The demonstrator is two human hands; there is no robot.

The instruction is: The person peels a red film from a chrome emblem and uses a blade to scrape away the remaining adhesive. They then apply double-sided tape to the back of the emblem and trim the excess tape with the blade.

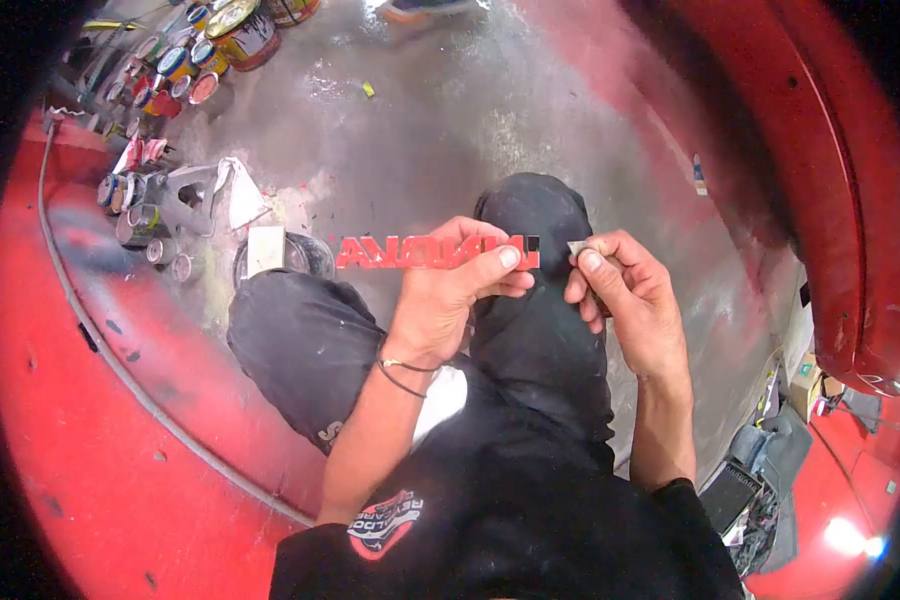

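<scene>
Red lettered strip (375, 252) is up in your left hand (442, 295), above your lap. Long axis runs side to side across your body, nearly level. One end sticks out left of the hand toward the round container (310, 256) with the pale block (266, 249) at its rim; the other, with a dark patch, points at your right hand (635, 290). Left fingers are closed on the strip, thumb on its face near the right end. Right thumb and forefinger pinch a small grayish piece (576, 248), just beside that end, not touching it; remaining right fingers are curled.
</scene>
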